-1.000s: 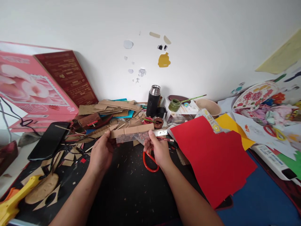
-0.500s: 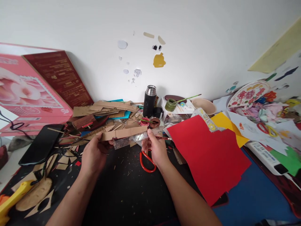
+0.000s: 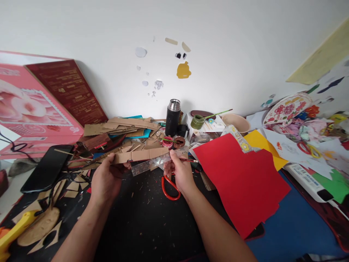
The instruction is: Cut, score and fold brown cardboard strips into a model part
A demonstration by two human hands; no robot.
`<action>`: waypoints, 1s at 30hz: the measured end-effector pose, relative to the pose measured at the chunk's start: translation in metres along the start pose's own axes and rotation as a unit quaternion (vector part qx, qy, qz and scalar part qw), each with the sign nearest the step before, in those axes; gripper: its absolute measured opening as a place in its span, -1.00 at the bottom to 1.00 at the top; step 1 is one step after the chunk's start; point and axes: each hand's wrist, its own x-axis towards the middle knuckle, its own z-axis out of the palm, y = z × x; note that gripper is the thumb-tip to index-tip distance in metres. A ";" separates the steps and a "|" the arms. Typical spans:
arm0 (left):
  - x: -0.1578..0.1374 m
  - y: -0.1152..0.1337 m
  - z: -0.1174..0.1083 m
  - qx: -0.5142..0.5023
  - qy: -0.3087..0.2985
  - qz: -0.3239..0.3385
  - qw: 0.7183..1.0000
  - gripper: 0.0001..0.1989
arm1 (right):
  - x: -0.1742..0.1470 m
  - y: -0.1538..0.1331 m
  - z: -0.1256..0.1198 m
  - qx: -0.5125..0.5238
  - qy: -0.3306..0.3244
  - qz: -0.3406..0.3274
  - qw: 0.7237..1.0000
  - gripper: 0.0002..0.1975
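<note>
A narrow cardboard strip (image 3: 140, 155) is pinched at its left end by my left hand (image 3: 105, 179), thumb on top. My right hand (image 3: 180, 171) grips a clear plastic ruler (image 3: 152, 162) between thumb and fingers. The ruler slants down to the left, its lower end below the strip; whether the two touch I cannot tell. Under my right fingers shows a red scissor handle (image 3: 171, 188) on the black mat (image 3: 147, 225); the blades are hidden. Just beyond my hands stand a pot of red paint (image 3: 167, 142) and a pot of brown paint (image 3: 179, 142).
Cardboard scraps (image 3: 120, 125) lie piled at the back, near a black flask (image 3: 172, 118). A phone (image 3: 46, 169) and a yellow-handled tool (image 3: 19, 233) are on the left. Red paper (image 3: 242, 182) covers the right side, beside a white power strip (image 3: 308, 182). A green paint jar (image 3: 197, 122) stands behind.
My left hand has shifted slightly left and the cardboard strip with it. My right hand and the ruler have barely moved. The view has drifted a little.
</note>
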 end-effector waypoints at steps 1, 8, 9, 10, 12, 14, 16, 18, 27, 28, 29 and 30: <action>0.000 0.000 0.000 -0.001 -0.009 -0.013 1.000 -0.80 | 0.000 0.000 0.000 -0.002 0.000 -0.002 1.000 -0.38; -0.011 -0.007 0.005 0.002 -0.076 -0.058 0.995 -0.70 | -0.001 0.003 0.001 -0.007 0.004 -0.009 1.000 -0.40; -0.014 -0.009 0.006 0.005 -0.083 -0.065 0.994 -0.67 | -0.002 0.004 0.002 -0.007 0.005 -0.007 1.000 -0.40; -0.017 -0.011 0.007 0.009 -0.091 -0.072 0.993 -0.65 | -0.003 0.005 0.003 -0.007 0.006 -0.006 1.000 -0.41; -0.024 -0.016 0.010 0.025 -0.110 -0.079 0.990 -0.59 | -0.005 0.008 0.005 -0.008 0.005 -0.006 1.000 -0.41; -0.031 -0.018 0.013 0.040 -0.136 -0.095 0.985 -0.53 | -0.007 0.010 0.007 -0.010 0.001 -0.005 1.000 -0.41; -0.036 -0.018 0.017 0.036 -0.140 -0.113 0.983 -0.47 | -0.007 0.011 0.008 -0.011 -0.007 -0.002 1.000 -0.40; -0.039 -0.017 0.019 0.024 -0.142 -0.128 0.981 -0.45 | -0.008 0.011 0.008 -0.012 -0.012 0.002 1.000 -0.40; -0.030 -0.013 0.018 -0.015 -0.132 -0.115 0.984 -0.75 | -0.003 0.000 0.003 0.040 0.038 -0.003 0.998 -0.43; -0.029 -0.013 0.018 -0.021 -0.141 -0.120 0.983 -0.76 | -0.002 -0.001 0.002 0.049 0.045 -0.006 0.998 -0.43; -0.029 -0.013 0.018 -0.027 -0.151 -0.128 0.980 -0.76 | -0.001 -0.001 0.001 0.054 0.051 -0.010 0.997 -0.44; -0.030 -0.013 0.018 -0.032 -0.163 -0.137 0.977 -0.75 | -0.001 -0.001 0.001 0.055 0.057 -0.013 0.997 -0.43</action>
